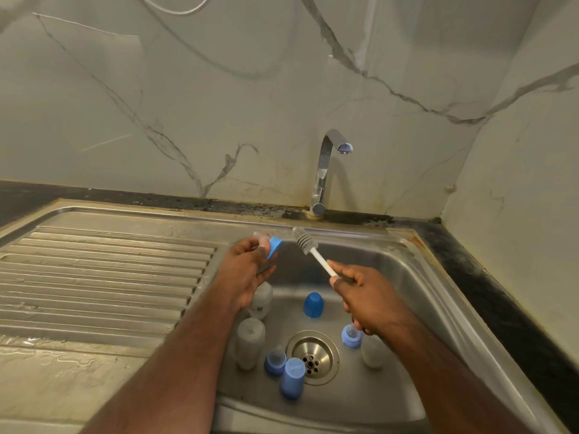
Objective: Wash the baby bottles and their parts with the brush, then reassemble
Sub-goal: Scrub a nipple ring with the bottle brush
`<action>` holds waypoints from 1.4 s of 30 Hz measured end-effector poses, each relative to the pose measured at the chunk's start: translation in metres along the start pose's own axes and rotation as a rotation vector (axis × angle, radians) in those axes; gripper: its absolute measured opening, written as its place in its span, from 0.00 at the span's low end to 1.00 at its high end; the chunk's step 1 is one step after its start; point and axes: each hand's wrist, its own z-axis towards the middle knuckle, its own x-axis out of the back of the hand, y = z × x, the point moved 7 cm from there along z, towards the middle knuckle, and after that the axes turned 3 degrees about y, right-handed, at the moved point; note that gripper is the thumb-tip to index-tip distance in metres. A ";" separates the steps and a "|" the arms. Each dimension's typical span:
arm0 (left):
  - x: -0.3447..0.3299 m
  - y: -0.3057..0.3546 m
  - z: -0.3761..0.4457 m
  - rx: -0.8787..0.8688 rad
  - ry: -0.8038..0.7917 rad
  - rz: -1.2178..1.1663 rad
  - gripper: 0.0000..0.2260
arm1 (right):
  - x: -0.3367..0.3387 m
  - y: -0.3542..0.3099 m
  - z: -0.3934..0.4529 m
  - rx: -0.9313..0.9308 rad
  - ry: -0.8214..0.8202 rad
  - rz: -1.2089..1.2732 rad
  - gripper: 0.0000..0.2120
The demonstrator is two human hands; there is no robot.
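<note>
Above the sink (pixel 416 274), brush (pixel 308 245) head beyond right hand (pixel 363 296) grip.

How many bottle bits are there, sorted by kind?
Bottles lying in the sink: 3
Blue caps: 2
Blue rings with teats: 3, one held by the left hand, two loose
Brush: 1, in the right hand
Total: 9

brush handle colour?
White, on the bottle brush's thin plastic handle, held by the right hand; head view.
</note>
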 end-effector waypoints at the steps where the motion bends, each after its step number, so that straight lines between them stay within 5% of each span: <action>1: -0.001 0.000 0.001 -0.016 -0.007 0.032 0.07 | 0.000 -0.003 0.000 0.027 0.001 0.001 0.17; 9: -0.015 0.001 -0.004 -0.111 -0.122 0.229 0.11 | -0.009 -0.004 0.009 0.071 0.048 -0.301 0.20; 42: -0.015 0.000 -0.001 -0.233 -0.081 0.426 0.05 | 0.016 0.025 0.019 -0.014 0.081 -0.097 0.20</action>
